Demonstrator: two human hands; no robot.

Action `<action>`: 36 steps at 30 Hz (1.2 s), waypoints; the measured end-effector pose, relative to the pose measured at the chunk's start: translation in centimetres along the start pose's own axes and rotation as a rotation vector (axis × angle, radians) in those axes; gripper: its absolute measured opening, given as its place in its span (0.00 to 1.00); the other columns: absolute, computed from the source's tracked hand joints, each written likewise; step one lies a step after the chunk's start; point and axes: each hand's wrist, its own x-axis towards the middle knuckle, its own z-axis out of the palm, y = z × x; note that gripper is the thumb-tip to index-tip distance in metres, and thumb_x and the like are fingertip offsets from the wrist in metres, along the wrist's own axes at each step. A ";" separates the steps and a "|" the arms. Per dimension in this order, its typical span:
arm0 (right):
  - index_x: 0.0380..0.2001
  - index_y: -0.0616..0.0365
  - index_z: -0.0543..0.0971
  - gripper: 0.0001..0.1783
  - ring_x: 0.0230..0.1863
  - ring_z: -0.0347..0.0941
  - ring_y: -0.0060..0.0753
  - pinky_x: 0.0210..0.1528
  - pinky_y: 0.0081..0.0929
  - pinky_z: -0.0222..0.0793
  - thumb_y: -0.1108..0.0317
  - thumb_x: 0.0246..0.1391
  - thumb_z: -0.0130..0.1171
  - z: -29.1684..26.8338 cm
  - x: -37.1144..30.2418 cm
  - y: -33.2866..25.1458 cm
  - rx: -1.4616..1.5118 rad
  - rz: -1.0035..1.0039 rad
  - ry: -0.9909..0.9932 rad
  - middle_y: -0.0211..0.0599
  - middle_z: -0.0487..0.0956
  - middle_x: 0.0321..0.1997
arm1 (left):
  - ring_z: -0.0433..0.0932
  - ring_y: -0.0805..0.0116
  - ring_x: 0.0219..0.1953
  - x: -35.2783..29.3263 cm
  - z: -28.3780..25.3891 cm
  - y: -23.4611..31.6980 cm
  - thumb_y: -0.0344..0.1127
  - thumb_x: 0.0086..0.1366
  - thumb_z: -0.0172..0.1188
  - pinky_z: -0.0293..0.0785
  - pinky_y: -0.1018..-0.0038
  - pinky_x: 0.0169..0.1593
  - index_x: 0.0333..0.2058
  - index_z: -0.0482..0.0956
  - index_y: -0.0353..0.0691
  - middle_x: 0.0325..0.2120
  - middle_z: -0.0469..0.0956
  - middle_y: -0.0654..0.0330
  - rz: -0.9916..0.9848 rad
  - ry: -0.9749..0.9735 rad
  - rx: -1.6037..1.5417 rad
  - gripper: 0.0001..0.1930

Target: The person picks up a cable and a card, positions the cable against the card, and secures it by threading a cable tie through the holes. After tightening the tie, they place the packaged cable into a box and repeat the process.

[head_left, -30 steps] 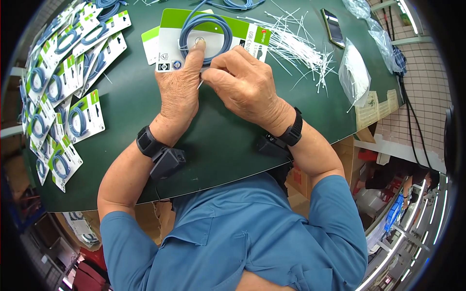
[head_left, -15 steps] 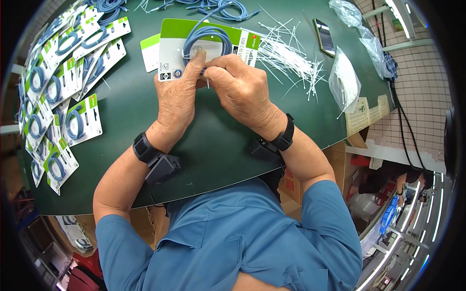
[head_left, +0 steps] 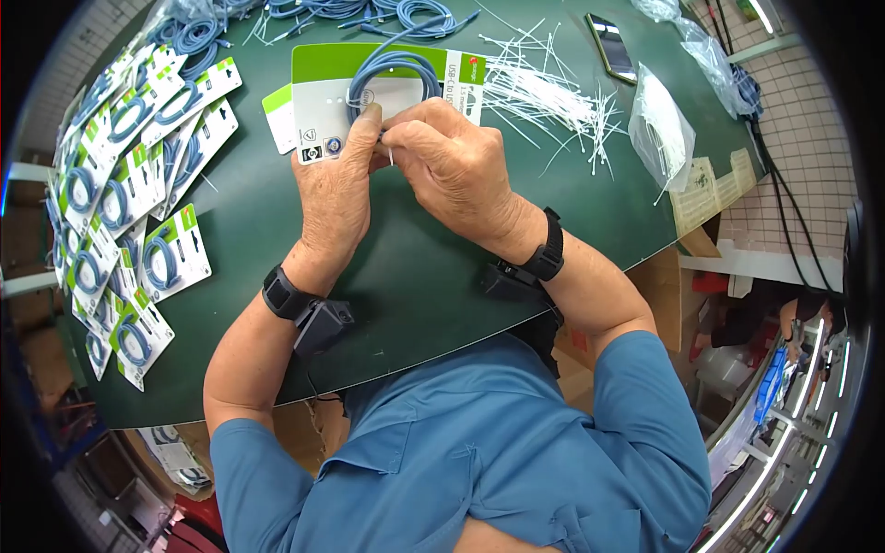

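In the head view, the left hand (head_left: 336, 184) holds the green-and-white card (head_left: 321, 103) with coiled blue cable (head_left: 356, 90); the right hand (head_left: 452, 152), fingers nearly closed, pinches a white cable tie (head_left: 390, 158). Beneath is the dark green table (head_left: 419, 276); cardboard (head_left: 662, 293) stands below its edge.

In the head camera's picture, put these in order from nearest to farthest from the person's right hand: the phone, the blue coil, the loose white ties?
1. Blue coil: right by the right hand.
2. Loose white ties: to its right.
3. Phone: farther right and ahead.
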 end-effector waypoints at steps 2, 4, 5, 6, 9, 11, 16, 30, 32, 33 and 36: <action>0.35 0.59 0.82 0.11 0.25 0.80 0.31 0.27 0.25 0.77 0.83 0.48 0.68 0.1 0.1 -0.2 0.011 -0.024 0.036 0.37 0.81 0.36 | 0.81 0.74 0.35 0.1 0.2 0.3 0.32 0.69 0.66 0.82 0.75 0.35 0.51 0.77 0.36 0.40 0.81 0.60 0.006 -0.008 0.012 0.15; 0.35 0.60 0.82 0.12 0.25 0.80 0.29 0.26 0.24 0.76 0.85 0.45 0.68 -0.4 0.0 -0.7 -0.015 -0.045 0.044 0.38 0.80 0.38 | 0.81 0.74 0.36 0.1 0.5 0.7 0.31 0.69 0.67 0.81 0.76 0.35 0.51 0.77 0.36 0.40 0.81 0.61 0.035 0.009 -0.020 0.15; 0.34 0.61 0.82 0.13 0.25 0.79 0.28 0.25 0.23 0.76 0.85 0.44 0.68 -0.5 0.0 -0.8 -0.028 -0.055 0.048 0.38 0.79 0.39 | 0.81 0.74 0.36 0.1 0.7 0.9 0.31 0.69 0.67 0.80 0.76 0.35 0.51 0.77 0.36 0.40 0.81 0.61 0.050 0.019 -0.036 0.15; 0.34 0.61 0.82 0.13 0.25 0.79 0.28 0.25 0.23 0.76 0.85 0.44 0.68 -0.5 -0.1 -0.8 -0.026 -0.047 0.061 0.38 0.79 0.39 | 0.81 0.74 0.36 0.1 0.7 1.1 0.31 0.69 0.67 0.80 0.76 0.35 0.51 0.77 0.36 0.40 0.81 0.61 0.047 0.011 -0.024 0.15; 0.34 0.64 0.82 0.14 0.26 0.79 0.25 0.25 0.22 0.76 0.87 0.41 0.68 -0.4 -0.3 -0.6 -0.012 -0.129 0.032 0.39 0.77 0.40 | 0.81 0.75 0.37 0.2 0.7 1.3 0.30 0.69 0.67 0.78 0.78 0.35 0.52 0.76 0.36 0.41 0.80 0.62 0.092 -0.002 -0.038 0.16; 0.34 0.64 0.82 0.14 0.26 0.79 0.25 0.25 0.22 0.77 0.87 0.41 0.68 -0.5 -0.3 -0.7 -0.007 -0.124 0.045 0.38 0.77 0.40 | 0.80 0.75 0.38 0.1 0.9 1.4 0.30 0.69 0.67 0.78 0.78 0.35 0.53 0.75 0.36 0.41 0.80 0.61 0.086 -0.009 -0.041 0.16; 0.33 0.64 0.82 0.14 0.26 0.80 0.25 0.26 0.22 0.78 0.87 0.41 0.68 -0.5 -0.2 -1.0 0.017 -0.141 0.077 0.38 0.77 0.39 | 0.80 0.75 0.38 0.0 1.3 1.6 0.29 0.70 0.65 0.78 0.78 0.35 0.55 0.73 0.37 0.42 0.80 0.61 0.102 -0.018 -0.071 0.18; 0.34 0.65 0.82 0.14 0.35 0.82 0.37 0.34 0.27 0.83 0.87 0.42 0.68 -0.9 -0.4 -2.1 0.237 -0.208 0.076 0.43 0.77 0.41 | 0.86 0.59 0.43 -0.5 1.1 2.3 0.32 0.74 0.60 0.89 0.67 0.43 0.57 0.69 0.30 0.47 0.80 0.50 -0.018 -0.094 -0.135 0.19; 0.34 0.65 0.82 0.13 0.35 0.82 0.37 0.38 0.31 0.83 0.86 0.42 0.69 -1.0 -0.4 -2.2 0.252 -0.222 0.068 0.43 0.77 0.41 | 0.86 0.58 0.43 -0.7 1.2 2.5 0.32 0.74 0.59 0.89 0.66 0.43 0.57 0.69 0.29 0.47 0.80 0.50 -0.051 -0.084 -0.136 0.18; 0.35 0.65 0.82 0.13 0.35 0.82 0.37 0.40 0.34 0.84 0.86 0.43 0.69 -1.0 -0.4 -2.2 0.259 -0.229 0.064 0.43 0.77 0.41 | 0.86 0.57 0.43 -0.7 1.3 2.5 0.33 0.74 0.59 0.89 0.66 0.43 0.57 0.70 0.29 0.47 0.80 0.49 -0.067 -0.079 -0.136 0.18; 0.35 0.66 0.82 0.13 0.36 0.81 0.37 0.43 0.37 0.83 0.86 0.44 0.69 -1.1 -0.4 -2.3 0.310 -0.231 0.040 0.43 0.77 0.41 | 0.86 0.56 0.42 -0.3 1.1 2.1 0.33 0.75 0.58 0.89 0.65 0.44 0.56 0.70 0.29 0.47 0.80 0.49 -0.035 -0.052 -0.113 0.18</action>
